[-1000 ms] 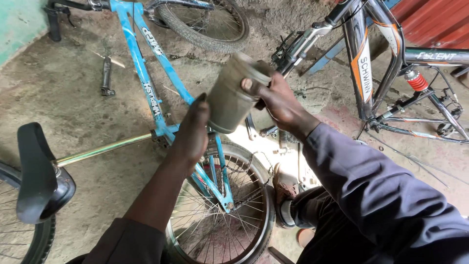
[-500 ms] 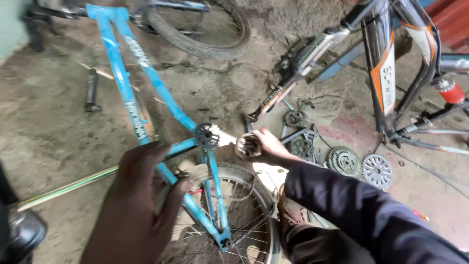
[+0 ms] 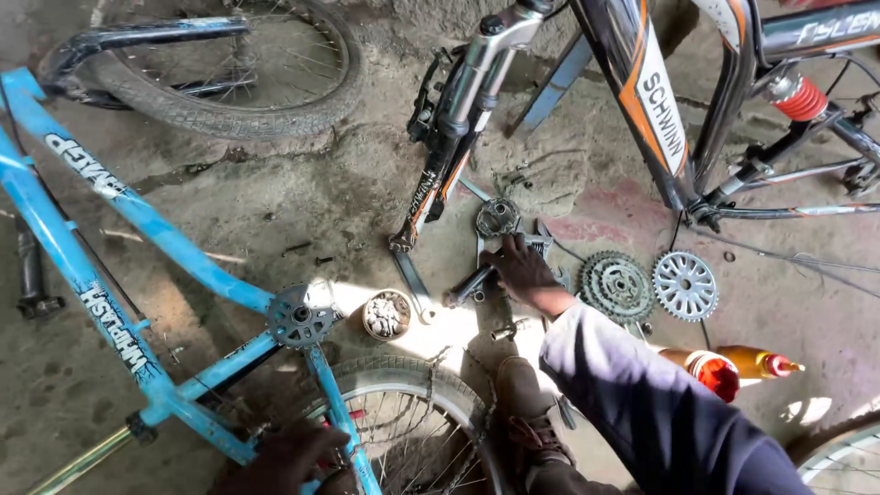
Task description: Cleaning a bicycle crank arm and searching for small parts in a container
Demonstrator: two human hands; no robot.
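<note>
Fingers of right hand (image 3: 522, 270) curl down onto floor tools (image 3: 477, 282).

Mostly shaded, soft daylight; a bright sun patch glares near my right hand (image 3: 522, 270); sharp focus

sprockets (image 3: 616, 286) crowd right hand (image 3: 521, 270); bare floor (image 3: 302, 206) open left, w/ blue frame (image 3: 137, 215) beyond

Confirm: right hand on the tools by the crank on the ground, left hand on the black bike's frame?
Not quite. The head view shows the left hand on the blue bike frame, not the black one. The right hand is on the tools by the crank, as stated.
</note>
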